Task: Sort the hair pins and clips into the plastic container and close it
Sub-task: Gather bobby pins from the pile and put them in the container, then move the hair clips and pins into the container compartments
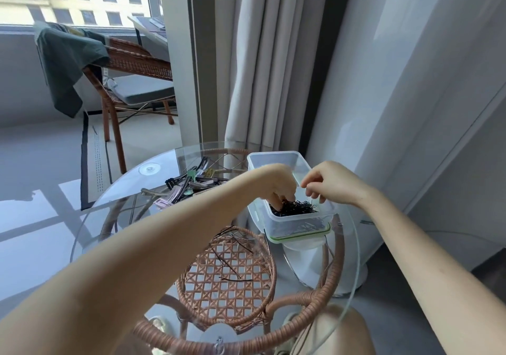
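Observation:
A clear plastic container (276,160) stands on the round glass table (123,190), resting on its green-rimmed lid (301,234). A tangle of black hair pins (297,207) fills its near end. My left hand (279,187) reaches into the container, its fingertips down in the black pins. Just above the container's right rim, my right hand (332,183) has its fingers pinched together; whether a thin pin sits between them cannot be made out. A heap of hair clips (186,185), pink, black, green and grey, lies on the glass to the left of the container. A few loose black pins (232,250) lie nearer me.
Under the glass is a woven rattan shelf (227,278) and rattan frame (323,297). Grey curtains (254,67) hang right behind the table. A rattan chair (131,81) with a green cloth stands at the far left. The table's glass edge (356,245) runs close to the container.

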